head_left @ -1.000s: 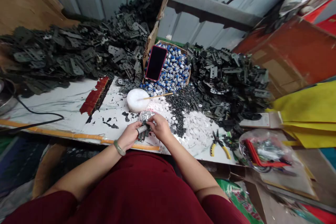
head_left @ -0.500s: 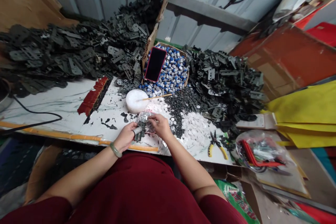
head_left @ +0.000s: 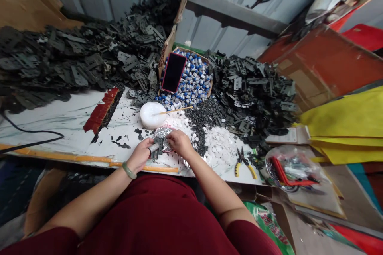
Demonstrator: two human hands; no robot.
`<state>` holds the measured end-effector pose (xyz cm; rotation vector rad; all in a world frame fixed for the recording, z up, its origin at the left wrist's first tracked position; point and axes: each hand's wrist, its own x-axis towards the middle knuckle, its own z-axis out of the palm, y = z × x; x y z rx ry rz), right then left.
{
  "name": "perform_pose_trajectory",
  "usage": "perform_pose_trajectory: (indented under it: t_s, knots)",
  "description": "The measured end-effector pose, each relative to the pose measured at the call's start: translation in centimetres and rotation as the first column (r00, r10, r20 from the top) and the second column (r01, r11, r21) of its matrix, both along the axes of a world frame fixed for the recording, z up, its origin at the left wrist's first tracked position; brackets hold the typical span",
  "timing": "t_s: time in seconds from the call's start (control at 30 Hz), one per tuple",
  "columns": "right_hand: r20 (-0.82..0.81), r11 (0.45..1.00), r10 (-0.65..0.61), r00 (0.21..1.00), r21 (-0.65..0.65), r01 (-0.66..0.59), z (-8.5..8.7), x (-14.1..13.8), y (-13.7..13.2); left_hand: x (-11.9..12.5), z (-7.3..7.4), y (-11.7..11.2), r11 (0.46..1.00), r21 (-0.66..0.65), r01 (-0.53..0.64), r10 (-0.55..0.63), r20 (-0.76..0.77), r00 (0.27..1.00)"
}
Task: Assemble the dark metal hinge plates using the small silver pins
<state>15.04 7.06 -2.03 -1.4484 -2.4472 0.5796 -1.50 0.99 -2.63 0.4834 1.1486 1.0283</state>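
My left hand (head_left: 139,155), with a green bangle at the wrist, grips a dark metal bracket (head_left: 157,148) that has a small grey cylinder on it. My right hand (head_left: 178,143) pinches a crumpled piece of silver foil (head_left: 162,133) just behind the bracket, and the two hands nearly meet. A round white block (head_left: 152,115) with a thin wooden stick (head_left: 175,108) on it lies just beyond them. White discs (head_left: 220,147) and dark granules (head_left: 203,117) lie to the right.
Heaps of dark metal brackets (head_left: 68,67) (head_left: 254,91) cover the back of the marbled table (head_left: 60,127). A phone (head_left: 173,72) rests on a box of blue-and-white parts (head_left: 196,81). Yellow-handled pliers (head_left: 245,163) and a plastic bag (head_left: 290,169) lie at right.
The whole scene has drifted left and slightly up in the view. Both hands stay together on the bracket and foil, with only small shifts in their grip.
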Motion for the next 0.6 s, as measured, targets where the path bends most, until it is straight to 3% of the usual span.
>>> perform_pose_trajectory:
  t_s: [0.2, 0.4, 0.6]
  knots:
    - [-0.122, 0.99, -0.085, 0.989, -0.124, 0.07, 0.43, 0.02, -0.53, 0.35, 0.04, -0.09, 1.0, 0.02, 0.008, -0.008, -0.023, 1.0]
    - [-0.104, 0.995, -0.045, 0.994, -0.096, 0.035, 0.56, -0.18, -0.8, 0.31, -0.03, -0.1, 0.999, 0.038, 0.004, -0.002, -0.054, 0.999]
    - [-0.342, 0.965, -0.218, 0.914, -0.214, 0.15, 0.11, 0.04, -0.93, 0.43, 0.26, -0.1, 0.998, 0.058, -0.006, 0.01, -0.068, 0.998]
